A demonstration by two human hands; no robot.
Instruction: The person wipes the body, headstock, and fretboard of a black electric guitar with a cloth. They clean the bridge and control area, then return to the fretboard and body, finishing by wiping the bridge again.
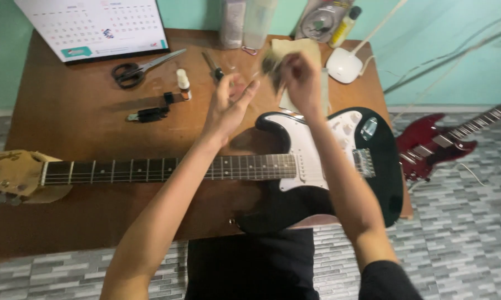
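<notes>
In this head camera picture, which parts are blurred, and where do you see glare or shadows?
Head view: the right hand and the cloth it grips are motion-blurred; the left hand is slightly soft; the black guitar and scissors are sharp; the arms cast soft shadows on the wooden table; mild glare on the guitar's jack plate.

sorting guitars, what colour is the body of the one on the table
Black guitar body with a white pickguard; head view.

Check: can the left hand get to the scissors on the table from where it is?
Probably yes. The left hand is raised and open, holding nothing, and the scissors lie uncovered to its left; only a small bottle stands between, easily passed.
</notes>
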